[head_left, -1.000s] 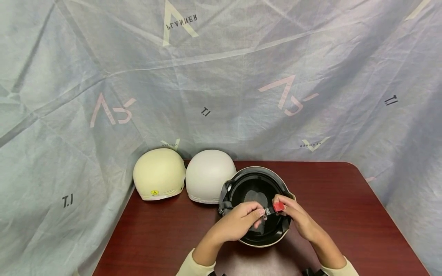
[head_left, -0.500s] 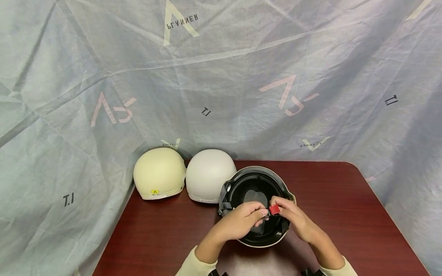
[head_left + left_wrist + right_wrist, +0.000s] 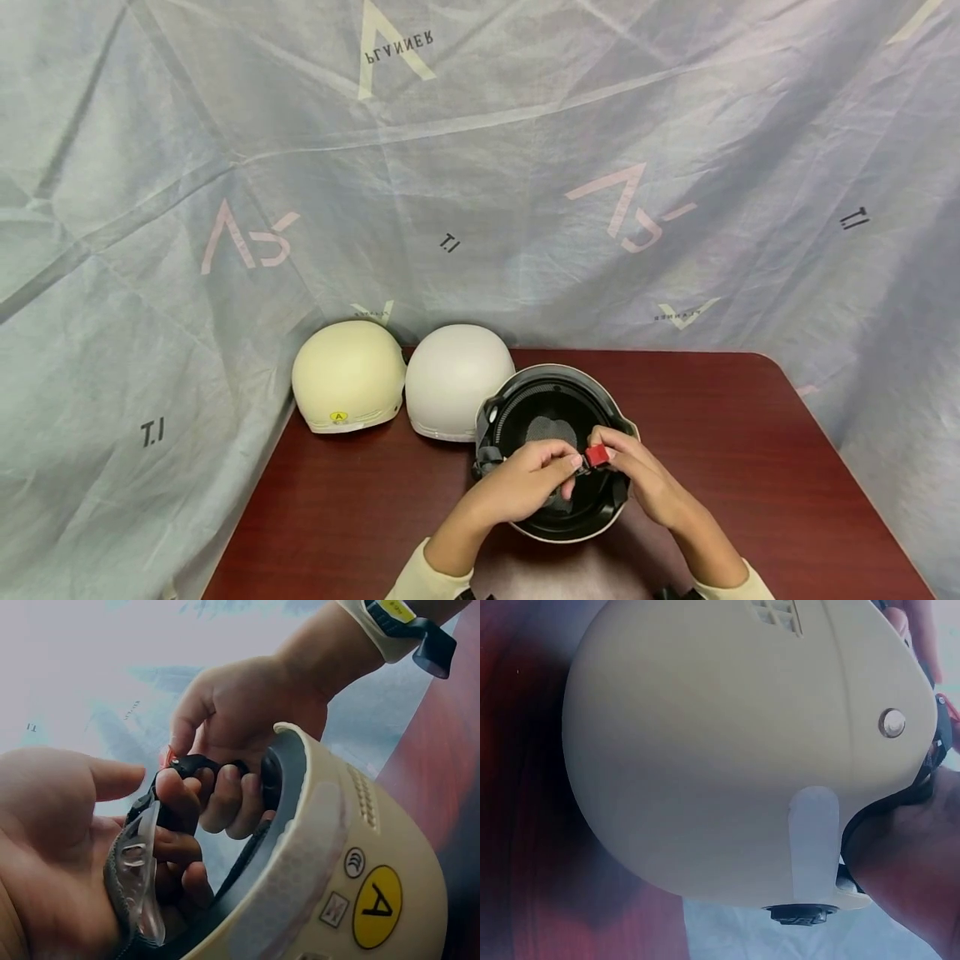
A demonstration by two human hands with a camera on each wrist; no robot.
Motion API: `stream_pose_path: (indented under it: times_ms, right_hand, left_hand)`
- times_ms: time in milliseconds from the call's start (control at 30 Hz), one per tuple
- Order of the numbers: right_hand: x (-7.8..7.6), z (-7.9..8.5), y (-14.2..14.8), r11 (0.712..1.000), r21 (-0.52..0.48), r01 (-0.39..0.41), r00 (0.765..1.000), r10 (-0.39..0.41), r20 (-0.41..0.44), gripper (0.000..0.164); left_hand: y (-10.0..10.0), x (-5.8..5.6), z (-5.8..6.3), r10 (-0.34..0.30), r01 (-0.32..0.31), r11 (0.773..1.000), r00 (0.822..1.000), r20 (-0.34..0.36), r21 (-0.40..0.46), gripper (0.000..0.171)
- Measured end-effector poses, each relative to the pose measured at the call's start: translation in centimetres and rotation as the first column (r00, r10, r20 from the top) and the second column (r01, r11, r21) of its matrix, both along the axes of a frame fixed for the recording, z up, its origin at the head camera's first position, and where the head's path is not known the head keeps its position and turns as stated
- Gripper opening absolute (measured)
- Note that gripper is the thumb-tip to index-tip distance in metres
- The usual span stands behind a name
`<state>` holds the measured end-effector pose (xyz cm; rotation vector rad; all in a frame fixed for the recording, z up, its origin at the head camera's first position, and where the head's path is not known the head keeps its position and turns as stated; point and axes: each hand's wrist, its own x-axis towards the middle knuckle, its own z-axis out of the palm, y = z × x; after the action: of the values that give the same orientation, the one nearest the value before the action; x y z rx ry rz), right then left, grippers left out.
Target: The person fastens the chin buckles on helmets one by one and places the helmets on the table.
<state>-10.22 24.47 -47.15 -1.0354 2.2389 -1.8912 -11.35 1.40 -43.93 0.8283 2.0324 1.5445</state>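
In the head view, holds a thin black strap (image 3: 583, 466) in the bent fingers of the left hand (image 3: 527, 483) and pinches a small red plastic buckle tab (image 3: 597, 456) in those of the right hand (image 3: 643, 473), across a cream hard-shell helmet (image 3: 551, 429) with black lining, open side up. Lies between the left and right edges of the dark red wood-grain worktop (image 3: 750, 467), near the back edge. Toward the back left corner, shows a smooth white helmet (image 3: 459, 383) and a pale yellow helmet (image 3: 347, 375).

In the left wrist view, shows a clear plastic chin cup (image 3: 137, 859) beside the left fingers.

In the right wrist view, shows a silver rivet (image 3: 892, 722); cannot tell the grip there.
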Motion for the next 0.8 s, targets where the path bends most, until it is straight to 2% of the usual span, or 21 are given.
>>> stream_pose_path:
  times_ms: [167, 333, 467, 633, 800]
  right_hand:
    - [-0.02, 0.02, 0.04, 1.000, -0.009, -0.006, 1.000, 0.006, 0.008, 0.020]
    - [-0.06, -0.02, 0.06, 1.000, -0.016, -0.013, 1.000, 0.013, 0.010, 0.020]
    - [-0.12, -0.08, 0.11, 1.000, -0.013, -0.013, 1.000, 0.013, -0.006, 0.019]
    - [-0.22, -0.11, 0.19, 0.999, -0.027, -0.019, 1.000, 0.019, -0.015, 0.018]
    - [-0.23, -0.20, 0.18, 0.999, -0.037, -0.027, 1.000, 0.026, -0.011, 0.019]
  left_hand:
    - [-0.06, 0.08, 0.20, 0.024, -0.024, 1.000, 0.999, 0.028, -0.007, 0.023]
    - [-0.10, -0.12, 0.09, 0.021, -0.021, 1.000, 1.000, 0.014, -0.002, 0.022]
    - [-0.20, -0.30, -0.06, 0.045, -0.045, 0.999, 0.999, 0.021, 0.001, 0.022]
    - [-0.26, -0.50, -0.17, 0.096, -0.099, 0.993, 0.994, -0.044, -0.070, 0.019]
    - [-0.29, -0.52, -0.11, 0.100, -0.108, 0.987, 0.992, -0.076, -0.114, 0.024]
